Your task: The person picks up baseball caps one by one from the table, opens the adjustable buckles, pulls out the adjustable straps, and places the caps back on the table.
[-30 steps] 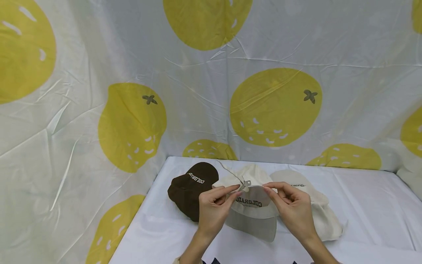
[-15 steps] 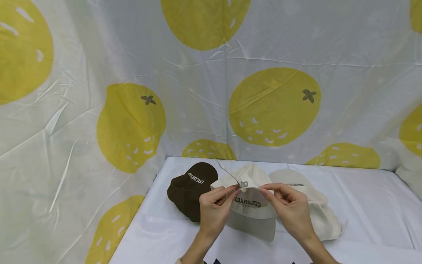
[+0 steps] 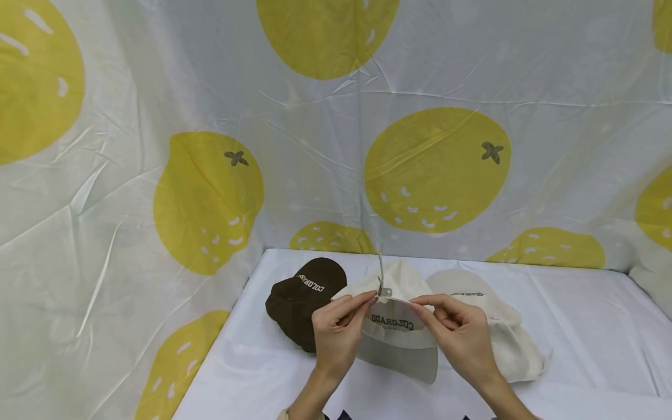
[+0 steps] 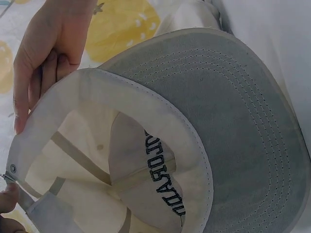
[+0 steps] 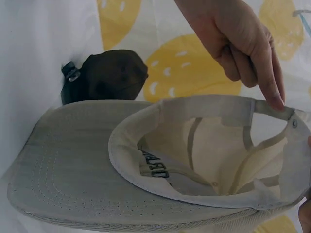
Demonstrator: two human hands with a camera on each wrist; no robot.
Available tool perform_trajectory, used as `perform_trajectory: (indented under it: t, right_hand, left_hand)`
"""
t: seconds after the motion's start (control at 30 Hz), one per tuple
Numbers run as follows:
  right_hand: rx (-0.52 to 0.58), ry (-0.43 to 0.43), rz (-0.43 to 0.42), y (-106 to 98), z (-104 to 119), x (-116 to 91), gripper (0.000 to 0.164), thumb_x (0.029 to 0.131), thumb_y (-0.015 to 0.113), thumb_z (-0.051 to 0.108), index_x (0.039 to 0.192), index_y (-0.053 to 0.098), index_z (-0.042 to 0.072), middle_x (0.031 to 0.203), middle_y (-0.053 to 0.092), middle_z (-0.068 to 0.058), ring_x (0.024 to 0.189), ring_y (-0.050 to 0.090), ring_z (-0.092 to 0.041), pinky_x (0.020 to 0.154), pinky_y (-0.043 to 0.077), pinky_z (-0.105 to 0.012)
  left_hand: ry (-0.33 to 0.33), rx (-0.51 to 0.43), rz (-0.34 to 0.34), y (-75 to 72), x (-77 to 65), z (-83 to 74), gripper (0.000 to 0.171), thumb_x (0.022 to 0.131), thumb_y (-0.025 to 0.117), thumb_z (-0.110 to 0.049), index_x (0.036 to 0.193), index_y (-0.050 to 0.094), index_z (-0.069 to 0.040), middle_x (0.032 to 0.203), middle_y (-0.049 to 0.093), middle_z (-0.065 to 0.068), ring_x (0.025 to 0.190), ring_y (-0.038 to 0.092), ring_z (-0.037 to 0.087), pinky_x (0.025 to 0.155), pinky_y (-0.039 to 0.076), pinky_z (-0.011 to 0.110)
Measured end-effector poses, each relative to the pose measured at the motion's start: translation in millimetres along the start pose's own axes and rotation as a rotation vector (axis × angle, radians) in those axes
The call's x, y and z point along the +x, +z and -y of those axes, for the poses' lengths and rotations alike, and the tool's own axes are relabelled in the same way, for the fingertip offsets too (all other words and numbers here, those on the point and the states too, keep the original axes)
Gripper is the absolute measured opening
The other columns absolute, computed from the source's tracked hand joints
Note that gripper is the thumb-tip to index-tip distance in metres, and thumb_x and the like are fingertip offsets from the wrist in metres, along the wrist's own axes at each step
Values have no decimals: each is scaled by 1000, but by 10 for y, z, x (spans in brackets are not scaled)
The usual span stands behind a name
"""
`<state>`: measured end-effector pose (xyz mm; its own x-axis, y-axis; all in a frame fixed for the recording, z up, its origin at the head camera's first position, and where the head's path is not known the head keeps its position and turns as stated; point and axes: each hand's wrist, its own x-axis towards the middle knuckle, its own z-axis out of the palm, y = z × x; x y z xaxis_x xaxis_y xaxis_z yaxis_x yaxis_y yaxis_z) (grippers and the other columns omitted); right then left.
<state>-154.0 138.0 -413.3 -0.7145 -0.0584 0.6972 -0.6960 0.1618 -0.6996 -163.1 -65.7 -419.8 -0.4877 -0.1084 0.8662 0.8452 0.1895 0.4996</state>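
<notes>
Cream cap (image 3: 392, 339) is held over the white surface (image 3: 593, 332), with its inside turned upward and its grey brim (image 4: 233, 107) pointed away from the lemon-printed backdrop (image 3: 320, 175); whether the surface is touched by the brim cannot be told. At the left end of the cream cap's back edge, the metal buckle (image 3: 386, 292) is neighboured by the left hand (image 3: 336, 332), whose grip is brought together, finger and thumb, in a pinch on the cap. A thin strip (image 3: 381, 268) is seen rising from the buckle. At the right end of the cream cap's back edge, a pinch is likewise made by the right hand (image 3: 462, 332), its grip clamped on that edge. Inside the cream cap, dark lettering (image 3: 392, 322) is seen reversed. To the left of the cream cap, a brown cap (image 3: 306, 300) is partly hidden by the left hand; to its right, a pale cap (image 3: 472, 286) is partly covered by the right hand. Behind the cream cap, the backdrop is hung
</notes>
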Motion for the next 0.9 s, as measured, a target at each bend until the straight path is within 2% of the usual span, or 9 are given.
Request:
perform_trajectory:
  t: [0.1,0.17,0.43,0.6,0.77,0.9]
  right_hand:
    - [-31,-139,-27,23,-31,2,36,72,80,-21,95,79,7,54,22,4,48,17,-4,42,23,-12]
    - [-39,-215,-43,35,-47,4,35,71,82,-18,96,80,7,54,22,6,49,16,0,43,22,-10]
    - [-49,-473,-95,79,8,56,7,86,82,1,91,80,-2,54,27,8,51,20,3,47,20,-7]
    - [-51,-532,-116,86,37,84,11,91,80,7,90,80,-4,55,27,7,52,21,1,48,19,-7]
    - [-35,-544,-123,92,49,97,11,91,80,7,91,80,-5,55,27,7,53,21,1,48,18,-8]
    - [-26,-574,-123,95,72,104,13,92,78,8,92,80,-6,54,27,8,52,19,2,47,16,-7]
  left_hand:
    - [10,-19,-8,-13,10,-13,16,81,78,16,94,80,7,61,64,8,48,30,9,43,24,17]
    - [14,-37,-8,-20,17,-23,16,81,77,17,95,80,8,63,66,10,48,30,10,43,25,17]
    - [12,-72,-14,-33,37,-96,17,81,78,16,95,80,6,59,62,7,50,27,4,43,23,15]
    - [-1,-75,-12,-41,46,-148,17,81,78,15,94,80,4,58,59,4,49,26,4,42,21,15]
    - [-18,-90,1,-42,48,-179,16,82,78,14,94,80,3,64,67,9,47,27,6,41,21,14]
    - [-1,-99,16,-36,42,-199,17,81,78,15,94,80,4,62,64,7,48,27,6,42,22,14]
